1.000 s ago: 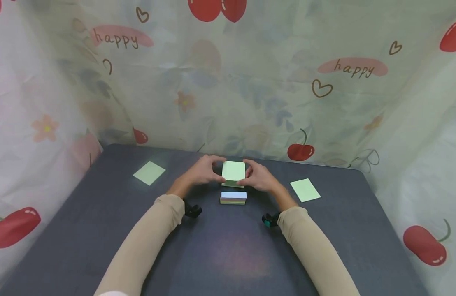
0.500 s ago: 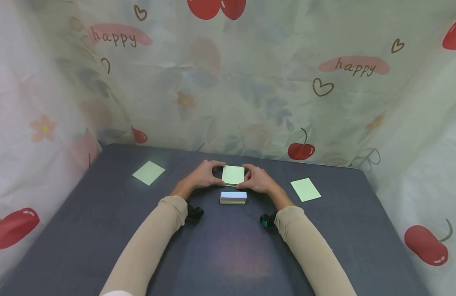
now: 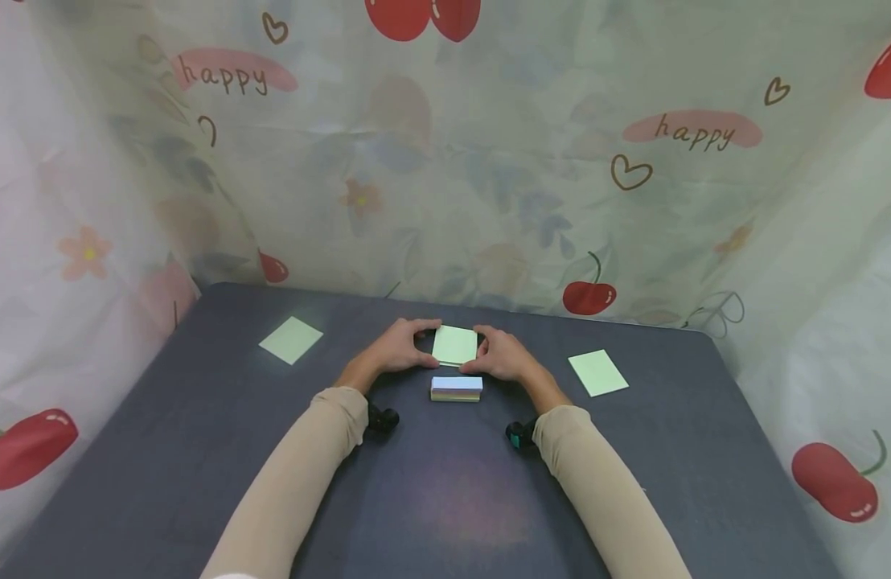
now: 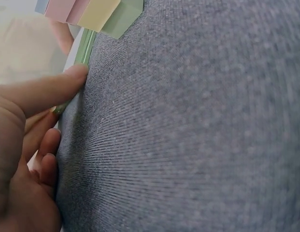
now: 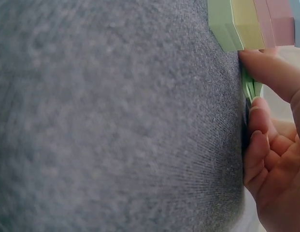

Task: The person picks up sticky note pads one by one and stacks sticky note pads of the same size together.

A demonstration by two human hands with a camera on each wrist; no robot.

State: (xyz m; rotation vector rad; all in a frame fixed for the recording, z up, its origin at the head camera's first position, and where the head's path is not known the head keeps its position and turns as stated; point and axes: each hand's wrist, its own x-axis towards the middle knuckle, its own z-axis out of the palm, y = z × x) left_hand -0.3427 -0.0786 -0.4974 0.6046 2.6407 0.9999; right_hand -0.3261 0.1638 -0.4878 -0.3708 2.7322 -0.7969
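In the head view, a square pale-green pad of sticky notes lies at the far middle of the table, between both hands. My left hand grips its left side, with the thumb at the near corner and fingers at the far one. On the right side, my right hand holds it in the same way. The left wrist view shows the pad's green edge in layers beside the thumb, low against the cloth. Green layers also show at the thumb and curled fingers in the right wrist view.
A block of stacked note pads in blue, pink, yellow and green sits just nearer than the hands. One pale-green square lies at the left, another at the right. A printed curtain rises behind the dark table.
Both hands have come down and slightly nearer with the green pad, which stood higher above another green layer a second ago. Over the last half second, hardly anything has moved.
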